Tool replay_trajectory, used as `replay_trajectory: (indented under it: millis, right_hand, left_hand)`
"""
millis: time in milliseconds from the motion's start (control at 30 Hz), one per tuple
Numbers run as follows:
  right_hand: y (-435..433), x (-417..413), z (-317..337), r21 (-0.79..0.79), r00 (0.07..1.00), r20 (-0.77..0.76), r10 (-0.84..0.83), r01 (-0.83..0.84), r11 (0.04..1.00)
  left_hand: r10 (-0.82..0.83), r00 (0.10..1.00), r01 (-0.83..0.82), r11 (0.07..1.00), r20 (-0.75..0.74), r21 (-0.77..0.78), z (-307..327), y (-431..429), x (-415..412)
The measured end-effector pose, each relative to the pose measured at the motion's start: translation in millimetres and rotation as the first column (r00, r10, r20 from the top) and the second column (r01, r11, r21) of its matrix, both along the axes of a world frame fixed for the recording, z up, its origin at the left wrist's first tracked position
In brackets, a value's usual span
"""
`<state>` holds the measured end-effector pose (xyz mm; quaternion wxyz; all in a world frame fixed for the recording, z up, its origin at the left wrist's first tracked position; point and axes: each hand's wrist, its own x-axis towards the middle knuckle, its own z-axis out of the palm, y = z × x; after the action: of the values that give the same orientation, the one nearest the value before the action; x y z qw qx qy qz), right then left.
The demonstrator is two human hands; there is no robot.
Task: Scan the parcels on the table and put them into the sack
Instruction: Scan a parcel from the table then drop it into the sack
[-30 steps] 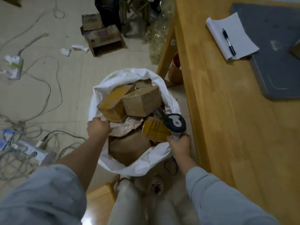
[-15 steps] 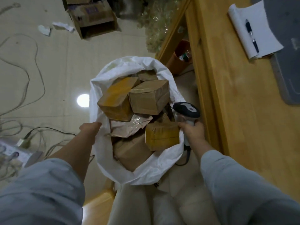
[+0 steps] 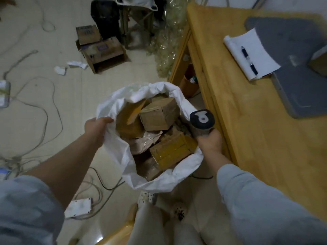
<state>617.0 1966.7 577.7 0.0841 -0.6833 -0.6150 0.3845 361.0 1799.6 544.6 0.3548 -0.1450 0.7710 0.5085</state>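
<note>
Beside table [image 3: 256, 138], sack [image 3: 120, 149] mouth faces up; right hand [image 3: 209, 144] grips scanner [image 3: 202, 121] upright.

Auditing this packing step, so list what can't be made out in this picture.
Head view throughout.
- White sack contents below the top boxes: buried, count unknowable.
- Left hand: its own back hides whether fingers pinch the sack rim.
- Barcode scanner handle: covered by the right hand.
- Brown box on the table: cut off by the right frame edge.
- Box labels: blurred, unreadable.
</note>
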Motion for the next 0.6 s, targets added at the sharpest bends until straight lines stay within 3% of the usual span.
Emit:
replay_trajectory:
  millis: [133, 300, 400, 500, 600]
  right_hand:
    - [7, -4, 37, 0.081, 0.998, -0.056, -0.013, 0.017, 0.997]
    - [10, -7, 83, 0.175, 0.982, -0.184, -0.032, 0.065, 0.982]
    - [5, -1, 76, 0.169, 0.958, -0.283, -0.042, 0.093, 0.981]
    - [-7, 1, 40, -0.193, 0.992, -0.118, -0.046, 0.023, 0.981]
    - [-19, 5, 9, -0.505, 1.0, 0.025, 0.013, 0.001, 0.863]
  left_hand:
    - [-0.148, 0.935, 0.155, 0.988, -0.321, -0.003, 66, 27, 2]
    - [-0.117, 0.905, 0.161, 0.984, -0.409, 0.075, 120, 42, -11]
    - [-0.081, 0.899, 0.123, 0.99, -0.431, 0.069, 117, 33, -14]
    - [-0.21, 0.948, 0.173, 0.971, -0.239, -0.167, 70, 4, 0]
    - [-0.305, 0.942, 0.266, 0.933, -0.141, -0.243, 31, -14, 23]
